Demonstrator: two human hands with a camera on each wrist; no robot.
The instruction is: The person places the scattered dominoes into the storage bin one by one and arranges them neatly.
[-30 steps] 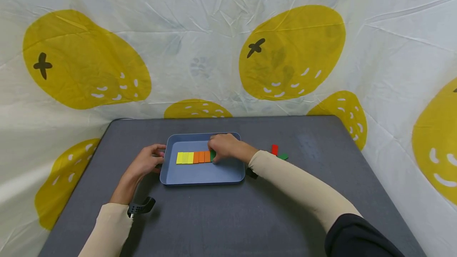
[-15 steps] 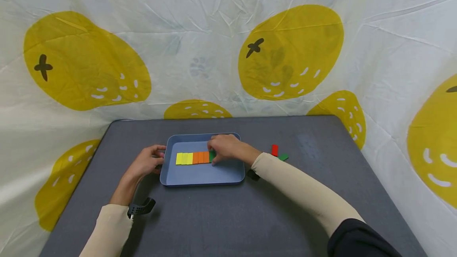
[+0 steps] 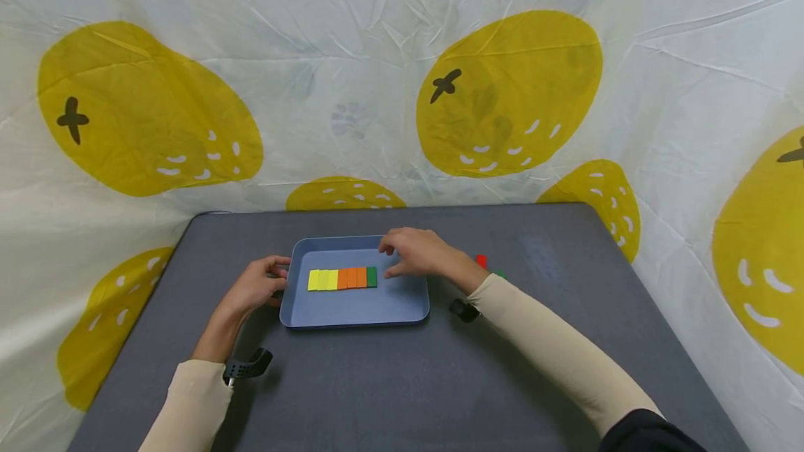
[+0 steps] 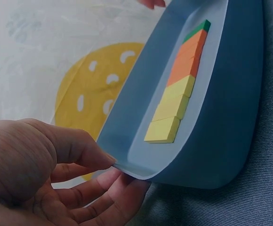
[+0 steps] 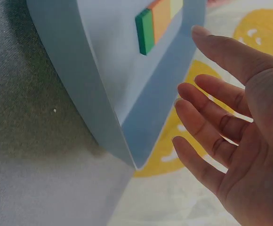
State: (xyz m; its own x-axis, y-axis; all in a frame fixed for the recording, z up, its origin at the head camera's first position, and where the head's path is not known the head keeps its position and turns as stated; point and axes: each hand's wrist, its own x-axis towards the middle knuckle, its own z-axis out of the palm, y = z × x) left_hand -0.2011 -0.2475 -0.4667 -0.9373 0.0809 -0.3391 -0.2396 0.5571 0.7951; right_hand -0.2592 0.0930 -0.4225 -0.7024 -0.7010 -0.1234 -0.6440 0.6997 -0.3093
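Observation:
A blue tray [image 3: 352,310] lies on the table, bearing one row of small flat tiles. From the left come yellow tiles [image 3: 323,280], then orange tiles [image 3: 352,278], then a green tile [image 3: 372,277] at the right end. My left hand [image 3: 254,284] holds the tray's left end; in the left wrist view its thumb [image 4: 96,153] is at the rim with the fingers below on the outside. Over the tray's right part is my right hand [image 3: 419,253], holding nothing. Its fingers [image 5: 207,127] are spread apart in the right wrist view, away from the green tile.
To the right of the tray, a red tile [image 3: 481,261] and a green piece [image 3: 499,274] lie on the dark grey table [image 3: 389,389], partly hidden behind the right forearm. A white curtain [image 3: 352,54] with yellow fruit prints hangs behind the table.
My right hand has let go of the green tile at the row's end and moved up and right, fingers opening. The left hand stays at the tray.

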